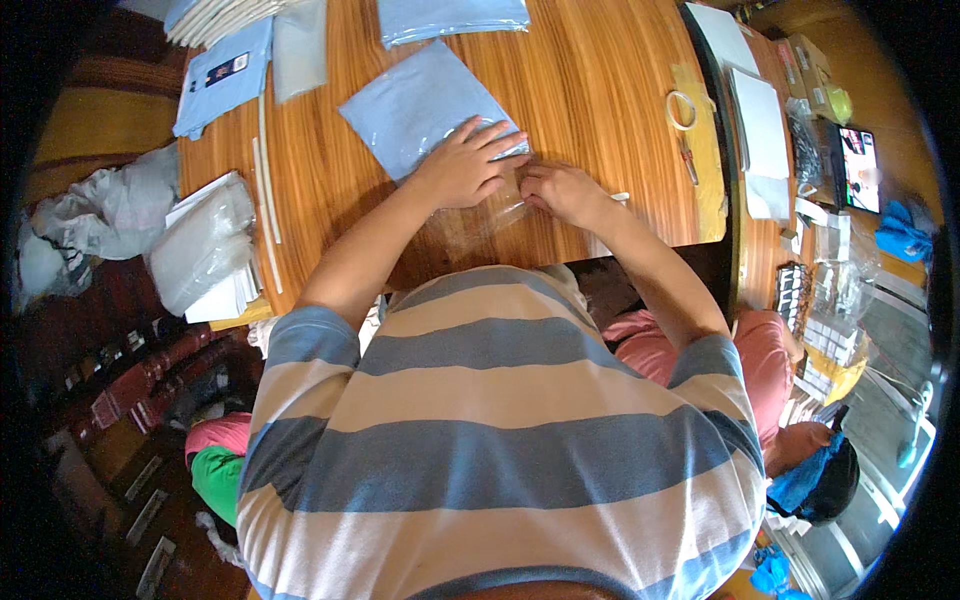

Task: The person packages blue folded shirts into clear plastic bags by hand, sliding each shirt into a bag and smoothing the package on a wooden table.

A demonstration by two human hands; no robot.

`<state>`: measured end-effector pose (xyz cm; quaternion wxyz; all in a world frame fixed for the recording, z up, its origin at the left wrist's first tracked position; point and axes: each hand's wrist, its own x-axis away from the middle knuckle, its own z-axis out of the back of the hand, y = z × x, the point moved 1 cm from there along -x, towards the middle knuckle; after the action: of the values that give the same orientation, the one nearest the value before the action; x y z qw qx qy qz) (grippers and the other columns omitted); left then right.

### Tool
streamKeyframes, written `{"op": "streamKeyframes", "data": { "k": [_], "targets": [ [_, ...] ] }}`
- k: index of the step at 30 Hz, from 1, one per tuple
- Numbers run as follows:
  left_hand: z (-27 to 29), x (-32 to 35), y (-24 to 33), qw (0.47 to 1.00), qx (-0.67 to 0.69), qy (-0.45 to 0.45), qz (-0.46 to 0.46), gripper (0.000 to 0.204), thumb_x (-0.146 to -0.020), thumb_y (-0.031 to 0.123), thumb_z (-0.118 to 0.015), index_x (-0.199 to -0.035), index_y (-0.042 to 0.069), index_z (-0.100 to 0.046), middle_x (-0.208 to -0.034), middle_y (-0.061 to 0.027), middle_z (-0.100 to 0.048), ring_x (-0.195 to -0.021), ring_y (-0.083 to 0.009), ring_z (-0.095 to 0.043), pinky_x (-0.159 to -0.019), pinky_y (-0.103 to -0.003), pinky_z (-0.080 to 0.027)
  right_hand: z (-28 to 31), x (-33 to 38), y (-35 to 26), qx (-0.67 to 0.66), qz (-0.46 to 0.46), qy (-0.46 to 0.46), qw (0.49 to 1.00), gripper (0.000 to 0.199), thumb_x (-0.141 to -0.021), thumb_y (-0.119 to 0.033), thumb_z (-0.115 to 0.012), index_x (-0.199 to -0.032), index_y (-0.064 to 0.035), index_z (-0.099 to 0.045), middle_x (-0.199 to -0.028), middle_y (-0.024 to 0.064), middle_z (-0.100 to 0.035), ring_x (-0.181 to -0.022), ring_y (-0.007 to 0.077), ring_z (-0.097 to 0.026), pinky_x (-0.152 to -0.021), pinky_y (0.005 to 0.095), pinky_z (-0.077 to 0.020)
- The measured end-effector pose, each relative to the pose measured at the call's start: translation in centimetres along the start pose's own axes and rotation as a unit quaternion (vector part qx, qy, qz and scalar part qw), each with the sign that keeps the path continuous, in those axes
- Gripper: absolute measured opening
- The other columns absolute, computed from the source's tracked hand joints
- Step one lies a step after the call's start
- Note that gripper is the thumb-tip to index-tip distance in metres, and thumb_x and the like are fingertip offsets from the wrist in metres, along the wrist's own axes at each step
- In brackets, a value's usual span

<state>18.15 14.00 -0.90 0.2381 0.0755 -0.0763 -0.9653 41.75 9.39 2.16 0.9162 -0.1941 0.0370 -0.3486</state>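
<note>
A folded light-blue garment lies at a slant on the wooden table in front of me, inside a clear plastic bag whose loose end reaches toward my body. My left hand rests flat on the garment's near right corner, fingers spread. Beside it, my right hand is closed, with curled fingers pinching the bag's edge at that same corner. The fingertips of both hands almost meet there. Part of the bag is hidden under my left hand and wrist.
Bagged blue garments lie at the far edge; a blue shirt with a dark tag is far left. Plastic bags are stacked at the left edge. A tape roll and scissors lie right. A lit screen stands beyond.
</note>
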Motion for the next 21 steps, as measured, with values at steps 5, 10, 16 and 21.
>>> {"op": "streamKeyframes", "data": {
  "k": [5,10,16,21],
  "targets": [
    [-0.5,0.0,-0.5,0.999,-0.003,0.039,-0.003,0.056,-0.099,0.04,-0.063,-0.153,0.027,-0.054,-0.168,-0.002,-0.037,-0.154,-0.029,-0.034,-0.124,-0.06,-0.026,0.6,1.4,-2.5,0.174,0.06,0.021,0.983,0.02,-0.092,-0.019,-0.061,-0.104,-0.0066,-0.072,-0.114,0.011,-0.067,-0.116,0.0288,-0.063,-0.098,0.0401,-0.052],
    [-1.1,0.3,-0.7,0.998,0.029,0.051,-0.027,0.062,-0.098,0.042,-0.063,-0.157,0.028,-0.048,-0.169,-0.0018,-0.035,-0.156,-0.0281,-0.031,-0.125,-0.06,-0.024,2.0,2.9,-5.6,0.163,0.084,-0.022,0.983,0.025,-0.091,-0.019,-0.06,-0.109,-0.0066,-0.072,-0.114,0.0084,-0.066,-0.117,0.0266,-0.062,-0.097,0.0395,-0.0502],
    [-0.1,-0.2,-0.1,1.0,-0.007,-0.025,-0.006,0.067,-0.095,0.044,-0.068,-0.158,0.031,-0.047,-0.171,-0.0001,-0.032,-0.158,-0.0249,-0.025,-0.129,-0.058,-0.017,0.4,-1.4,-6.5,0.139,-0.029,0.065,0.988,0.026,-0.09,-0.019,-0.064,-0.113,-0.007,-0.071,-0.115,0.01,-0.066,-0.122,0.0284,-0.06,-0.102,0.042,-0.0487],
    [-0.4,-0.1,-0.2,1.0,0.009,-0.023,-0.003,0.079,-0.086,0.037,-0.077,-0.158,0.031,-0.046,-0.171,-0.0004,-0.031,-0.159,-0.0252,-0.025,-0.129,-0.057,-0.017,-3.8,-2.4,-5.6,0.118,-0.046,0.016,0.992,0.023,-0.088,-0.017,-0.067,-0.108,-0.0059,-0.07,-0.116,0.0106,-0.067,-0.121,0.0294,-0.06,-0.1,0.0425,-0.0487]
  ]
}}
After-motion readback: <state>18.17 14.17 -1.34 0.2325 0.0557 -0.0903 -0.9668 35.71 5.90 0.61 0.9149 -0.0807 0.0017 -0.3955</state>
